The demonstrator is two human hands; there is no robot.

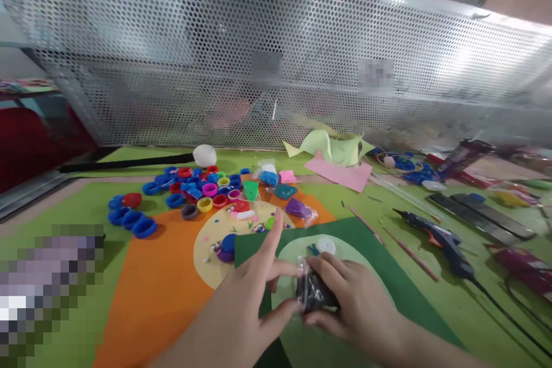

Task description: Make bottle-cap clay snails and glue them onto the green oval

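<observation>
A small clear bag of dark clay sits between both hands, held just above the pale green paper disc that lies on the dark green sheet. The right hand is closed around the bag from the right side, fingers curled over its top and thumb beneath. The left hand pinches the plastic at the bag's upper left edge with thumb and middle fingers, while its index finger points straight up, clear of the bag.

The step in hand looks like working the bag open. To do it well, the right hand should grip the lump through the plastic firmly enough that it does not turn, and the left should pull only on the loose film near the mouth, not on the clay itself. Keeping the bag low over the disc would catch any piece that drops.

A white bottle cap lies just beyond the bag on the disc. A cluster of coloured caps is well apart to the left, and a glue gun rests to the right on the surface.
</observation>
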